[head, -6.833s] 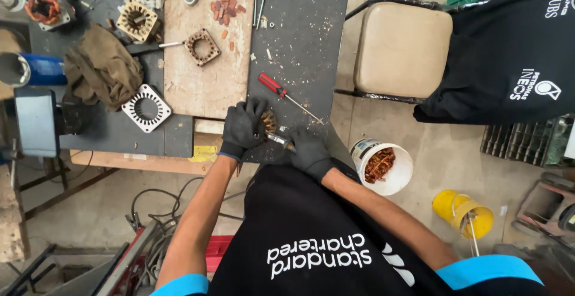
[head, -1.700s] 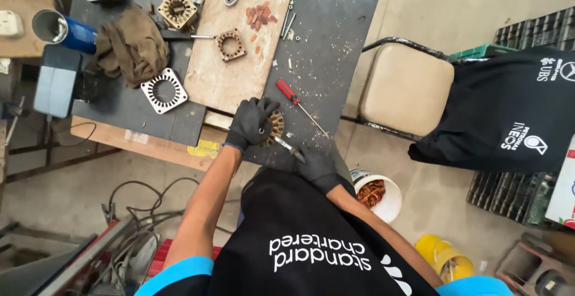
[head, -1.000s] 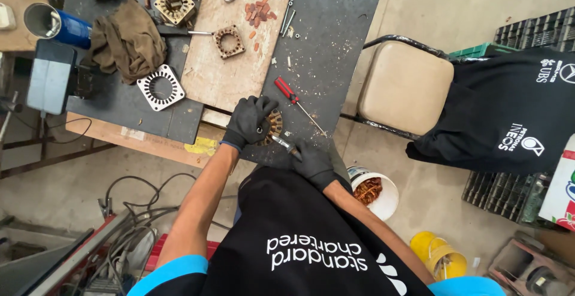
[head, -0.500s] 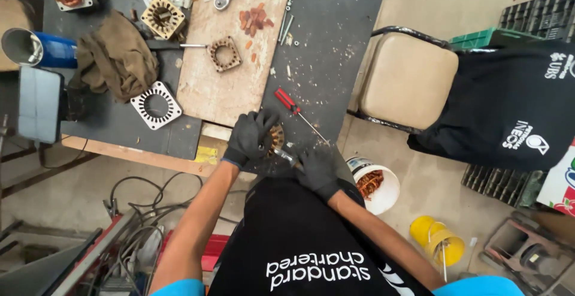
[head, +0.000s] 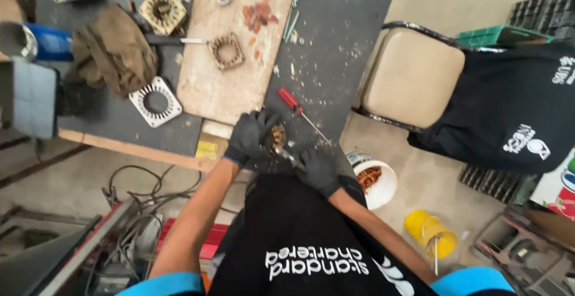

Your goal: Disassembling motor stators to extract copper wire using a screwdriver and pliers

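Fingers of the gloved left hand (head: 251,135) wrap a small copper-wound stator (head: 277,137) at the workbench (head: 335,44) edge. Right hand (head: 317,169) grips a thin metal tool (head: 288,156) touching it; red screwdriver (head: 296,105) lies just beside.

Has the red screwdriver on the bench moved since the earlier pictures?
No. The red screwdriver lies in the same spot beside the wooden board; only the camera shifted.

Both hands wear matt black knitted cloth gloves: the left hand (head: 250,137) and right hand (head: 317,169). Beneath them the dark worktop (head: 335,62) looks rough, matt and speckled with pale chips. On it lies a pale, scuffed wooden board (head: 230,86); left of the board sit a dull white metal square plate (head: 156,101) and a crumpled brown cloth rag (head: 114,56). The red-handled screwdriver (head: 293,103) has glossy plastic.
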